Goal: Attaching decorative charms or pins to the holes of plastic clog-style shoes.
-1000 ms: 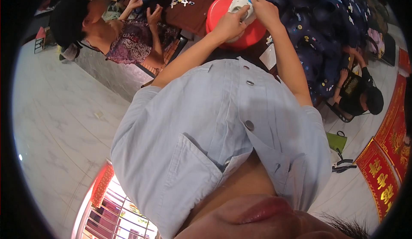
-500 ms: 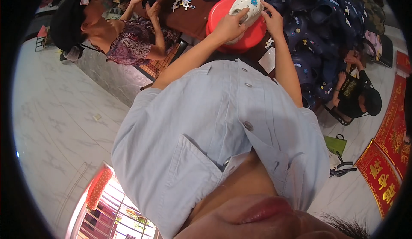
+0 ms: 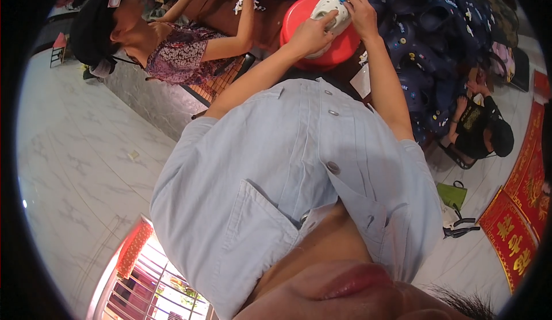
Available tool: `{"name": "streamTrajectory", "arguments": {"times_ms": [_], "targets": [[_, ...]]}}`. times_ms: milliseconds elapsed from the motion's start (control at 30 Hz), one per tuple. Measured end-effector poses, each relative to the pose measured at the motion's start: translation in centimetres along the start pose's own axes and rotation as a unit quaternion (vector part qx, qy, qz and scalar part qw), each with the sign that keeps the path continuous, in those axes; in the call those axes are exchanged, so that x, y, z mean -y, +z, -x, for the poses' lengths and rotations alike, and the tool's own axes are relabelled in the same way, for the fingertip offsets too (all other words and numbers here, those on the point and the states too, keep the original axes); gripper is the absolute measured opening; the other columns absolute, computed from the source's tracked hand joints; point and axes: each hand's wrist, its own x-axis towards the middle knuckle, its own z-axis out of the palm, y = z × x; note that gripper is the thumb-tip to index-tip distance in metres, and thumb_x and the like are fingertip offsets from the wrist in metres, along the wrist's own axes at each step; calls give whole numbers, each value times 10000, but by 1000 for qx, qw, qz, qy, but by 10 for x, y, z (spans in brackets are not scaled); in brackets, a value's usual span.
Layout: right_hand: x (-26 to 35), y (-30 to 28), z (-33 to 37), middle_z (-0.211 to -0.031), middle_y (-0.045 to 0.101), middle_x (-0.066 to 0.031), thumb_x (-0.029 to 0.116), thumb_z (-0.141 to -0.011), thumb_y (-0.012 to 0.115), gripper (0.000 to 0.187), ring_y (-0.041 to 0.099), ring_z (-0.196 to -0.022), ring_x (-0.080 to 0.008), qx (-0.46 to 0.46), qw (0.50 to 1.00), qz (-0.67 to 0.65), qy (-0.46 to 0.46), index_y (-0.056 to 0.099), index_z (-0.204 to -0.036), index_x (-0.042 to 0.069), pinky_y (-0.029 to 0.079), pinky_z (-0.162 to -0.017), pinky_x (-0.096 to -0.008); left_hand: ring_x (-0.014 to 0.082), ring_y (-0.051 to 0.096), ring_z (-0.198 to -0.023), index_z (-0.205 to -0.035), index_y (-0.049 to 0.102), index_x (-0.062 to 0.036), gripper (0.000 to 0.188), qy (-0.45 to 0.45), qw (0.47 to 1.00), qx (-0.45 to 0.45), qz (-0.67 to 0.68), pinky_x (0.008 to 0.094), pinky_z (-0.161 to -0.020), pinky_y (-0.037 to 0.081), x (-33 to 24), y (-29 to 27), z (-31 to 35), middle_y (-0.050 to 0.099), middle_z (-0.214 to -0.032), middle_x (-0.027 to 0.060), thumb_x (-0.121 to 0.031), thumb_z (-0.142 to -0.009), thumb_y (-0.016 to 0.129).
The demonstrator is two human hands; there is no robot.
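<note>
A white clog [image 3: 324,5] with holes in its upper rests over a round red stool or tub [image 3: 344,51]. My left hand [image 3: 313,35] grips the clog by its near side, thumb on the upper. My right hand [image 3: 363,15] is closed at the toe, its fingertips on a small blue flower charm [image 3: 342,0] set in the upper. The fingers partly cover the charm. Right beside my right hand lies a large pile of dark blue clogs [image 3: 420,41], many with small charms on them.
A brown table [image 3: 221,15] bears a cluster of small white charms [image 3: 251,1]. A person in a patterned top [image 3: 178,55] works on the left, another in black [image 3: 477,119] sits on the right. A white card [image 3: 361,81] lies near my right forearm.
My right hand has shifted onto the flower charm and now partly covers it. The left hand and clog moved slightly right. The person on the left has raised one arm across the table.
</note>
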Motion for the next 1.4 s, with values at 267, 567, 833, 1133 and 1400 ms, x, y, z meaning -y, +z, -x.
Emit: {"name": "streamTrajectory", "arguments": {"times_ms": [267,567,833,1133,1400], "targets": [[9,-7,4,-893,591,-58,155,-828,620,93,626,-858,-281,31,997,41,-48,635,-909,112,523,-692,-394,407,650,-805,-1362,489,-189,600,-24,1000,10,11,465,-747,518,1,1,3,655,-889,262,-190,-772,600],[25,-20,-9,-946,585,-57,112,-779,572,153,607,-944,-260,139,964,174,-148,620,-920,78,559,-715,-370,402,650,-788,-1373,476,-178,617,-32,999,14,10,458,-746,518,-1,-1,1,654,-880,264,-189,-770,606],[10,-17,-25,-991,591,-109,101,-784,567,157,605,-958,-298,217,936,161,-226,626,-921,52,551,-763,-404,400,649,-766,-1380,469,-219,615,-34,999,25,0,461,-721,517,-4,-3,-3,653,-853,262,-208,-781,606],[-20,-17,-73,-729,636,-114,51,-746,672,88,611,-687,-205,365,928,-76,-10,625,-801,2,477,-631,-332,406,652,-767,-1383,469,-220,617,-34,999,28,-5,459,-720,523,-2,-4,-2,646,-892,284,-210,-780,602],[-28,-2,-98,-799,691,-123,238,-593,828,323,667,-750,-272,422,904,46,44,675,-778,23,512,-681,-373,401,656,-790,-1368,487,-196,608,-19,1000,15,12,453,-739,524,0,-4,-6,647,-917,284,-188,-772,609]]}}
